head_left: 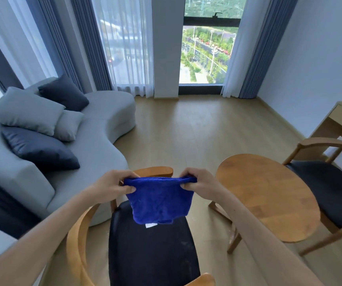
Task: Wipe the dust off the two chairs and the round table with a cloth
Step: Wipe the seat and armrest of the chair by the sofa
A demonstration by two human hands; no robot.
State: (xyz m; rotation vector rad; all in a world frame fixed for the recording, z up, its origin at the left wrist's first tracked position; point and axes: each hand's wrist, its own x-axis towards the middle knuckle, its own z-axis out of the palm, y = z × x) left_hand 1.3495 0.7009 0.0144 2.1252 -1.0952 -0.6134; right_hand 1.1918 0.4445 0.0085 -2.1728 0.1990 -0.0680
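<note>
Hands: left hand (112,184) and right hand (199,181) each pinch a top corner of the blue cloth (159,200).
Label: white tag (151,225) at the cloth's hem, unreadable.
Below: near chair (151,252); round table (267,197) just right.

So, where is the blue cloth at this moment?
In the head view, the blue cloth hangs low in the centre, stretched between the left hand and right hand, above the near chair's black seat, left of the round table.
</note>
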